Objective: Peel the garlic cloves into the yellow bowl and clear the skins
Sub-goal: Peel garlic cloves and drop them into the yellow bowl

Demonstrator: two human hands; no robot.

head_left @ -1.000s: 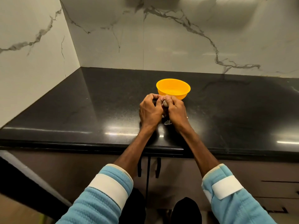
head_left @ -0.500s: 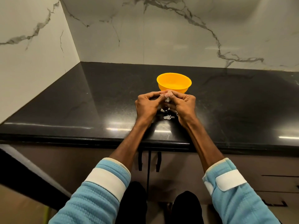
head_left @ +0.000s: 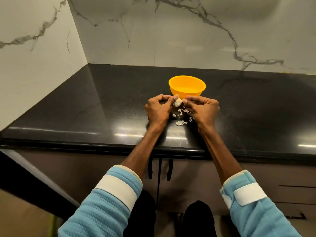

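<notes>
1. The left hand is gripping the garlic between thumb and curled fingertips. It is holding the garlic up off the counter, in the gap between the two hands.
2. The right hand is curling in from the other side. Its thumb and forefinger are closing together just beside the top of the garlic. Whether they are pinching a scrap of skin or only touching the garlic is too small to tell.
3. The garlic is standing roughly upright in the grip, its top leaning slightly toward the right hand. Any skin is therefore likely to be pulled off toward the right and downward.
4. The yellow bowl is sitting directly beyond the garlic, on the far side from the person. Its near wall is just behind both sets of fingertips. Either hand is about equally near it, but the left one is carrying the garlic, so a short push forward and up over the rim looks like the move for dropping it in.
5. The skins are lying scattered on the counter under and between the hands, nearer the person than the bowl, so they are falling clear of it.
6. No peeled garlic is showing inside the bowl, so the peeling appears to be at an early stage, and the skins are not yet cleared.
</notes>
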